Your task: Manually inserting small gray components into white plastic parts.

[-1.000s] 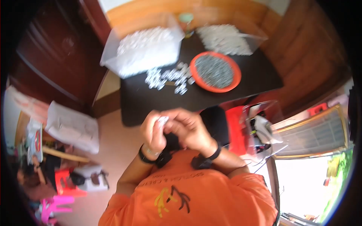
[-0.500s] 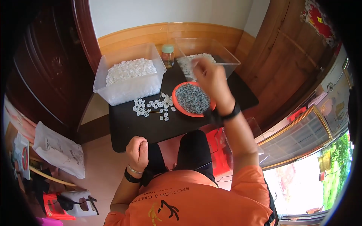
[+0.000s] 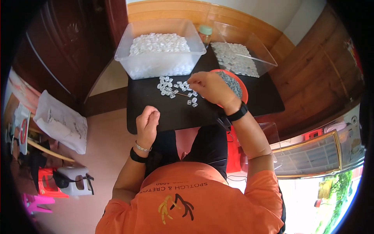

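Note:
Small white plastic pieces with two holes (image 3: 166, 86) lie loose on the dark table (image 3: 171, 115). My right hand (image 3: 212, 87) is above their right side, thumb and fingers pinched together; whatever they hold is too small to make out. It partly covers an orange bowl (image 3: 244, 89) of small grey metallic pieces (image 3: 233, 84). My left hand (image 3: 148, 121) is closed over the table's near left edge, and its fingers hide anything inside. A thin brass-coloured stick (image 3: 182, 94) lies among the white pieces.
At the back left stands a translucent bin (image 3: 159, 58) heaped with white pieces. Right of it are a jar with a green lid (image 3: 205, 30) and a clear bin (image 3: 269, 62) with more white pieces. A white sack (image 3: 62, 121) is on the floor at left.
My right hand has come from over the clear right bin to the loose white pieces. My left hand, still closed, is slightly farther over the table. The whole view has shifted.

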`<state>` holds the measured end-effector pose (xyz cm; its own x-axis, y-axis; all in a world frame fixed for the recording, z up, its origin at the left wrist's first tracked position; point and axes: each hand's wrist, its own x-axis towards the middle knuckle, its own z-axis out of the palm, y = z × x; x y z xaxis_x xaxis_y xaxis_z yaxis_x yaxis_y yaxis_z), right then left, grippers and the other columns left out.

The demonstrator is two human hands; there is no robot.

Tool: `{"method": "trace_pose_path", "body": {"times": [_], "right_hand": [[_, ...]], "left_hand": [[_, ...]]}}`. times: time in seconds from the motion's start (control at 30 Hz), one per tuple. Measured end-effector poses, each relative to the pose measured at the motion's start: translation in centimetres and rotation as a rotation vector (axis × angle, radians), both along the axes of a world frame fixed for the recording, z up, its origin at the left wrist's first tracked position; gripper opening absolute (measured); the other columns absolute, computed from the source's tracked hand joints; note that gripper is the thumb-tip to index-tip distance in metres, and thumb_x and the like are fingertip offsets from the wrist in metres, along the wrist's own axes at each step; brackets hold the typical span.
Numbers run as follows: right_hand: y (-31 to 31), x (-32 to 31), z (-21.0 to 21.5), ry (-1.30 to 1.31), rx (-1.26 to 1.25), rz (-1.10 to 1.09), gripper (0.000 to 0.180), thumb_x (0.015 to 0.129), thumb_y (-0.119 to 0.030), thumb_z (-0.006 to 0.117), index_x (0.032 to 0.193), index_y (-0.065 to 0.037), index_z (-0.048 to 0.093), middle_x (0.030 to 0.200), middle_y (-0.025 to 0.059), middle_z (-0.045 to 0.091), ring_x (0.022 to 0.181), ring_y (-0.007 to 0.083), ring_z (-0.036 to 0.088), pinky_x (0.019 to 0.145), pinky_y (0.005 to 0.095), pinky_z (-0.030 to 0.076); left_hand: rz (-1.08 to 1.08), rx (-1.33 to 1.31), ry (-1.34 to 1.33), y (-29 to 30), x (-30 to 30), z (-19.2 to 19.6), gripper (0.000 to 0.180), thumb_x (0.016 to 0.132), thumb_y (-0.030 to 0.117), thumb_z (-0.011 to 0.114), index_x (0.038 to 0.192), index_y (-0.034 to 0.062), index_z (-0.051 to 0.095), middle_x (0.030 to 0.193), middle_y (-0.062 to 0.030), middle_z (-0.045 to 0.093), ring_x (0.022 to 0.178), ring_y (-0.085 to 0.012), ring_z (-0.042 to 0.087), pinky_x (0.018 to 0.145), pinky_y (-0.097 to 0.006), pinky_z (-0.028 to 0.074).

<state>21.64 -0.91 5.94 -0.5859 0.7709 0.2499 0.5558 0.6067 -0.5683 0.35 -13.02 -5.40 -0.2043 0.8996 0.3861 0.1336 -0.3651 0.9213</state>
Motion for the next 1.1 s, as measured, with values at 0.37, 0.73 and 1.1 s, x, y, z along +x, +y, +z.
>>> {"method": "trace_pose_path", "body": {"times": [0.37,0.73,1.1], "right_hand": [[4.8,-6.6,-6.9,-0.621,0.465,-0.02,0.011,0.076,-0.014,0.058,0.078,-0.006,0.067,0.079,0.0139,0.062,0.078,0.0314,0.063,0.068,0.0415,0.051],[4.7,-6.2,-3.8,-0.242,0.325,-0.062,0.015,0.083,-0.014,0.059,0.087,-0.003,0.067,0.084,0.0128,0.066,0.074,0.0241,0.063,0.066,0.036,0.051],[-6.1,1.5,2.0,0.675,-0.3,-0.04,0.01,0.089,-0.011,0.059,0.083,-0.004,0.06,0.08,0.0009,0.06,0.072,0.0076,0.051,0.066,0.0224,0.042]], "left_hand": [[0.013,0.033,-0.019,-0.5,-0.2,0.0,0.012,0.089,0.009,0.053,0.082,0.0,0.052,0.059,0.0011,0.041,0.054,-0.0044,0.036,0.049,-0.023,0.03],[0.022,0.043,0.049,-0.6,-0.2,0.0,0.014,0.09,0.012,0.051,0.082,0.0007,0.053,0.061,0.0012,0.045,0.055,-0.0053,0.041,0.051,-0.021,0.034],[0.078,0.071,0.218,0.0,1.1,1.8,0.011,0.089,0.011,0.054,0.083,0.0013,0.053,0.057,-0.001,0.043,0.051,-0.0082,0.04,0.049,-0.024,0.034]]}}
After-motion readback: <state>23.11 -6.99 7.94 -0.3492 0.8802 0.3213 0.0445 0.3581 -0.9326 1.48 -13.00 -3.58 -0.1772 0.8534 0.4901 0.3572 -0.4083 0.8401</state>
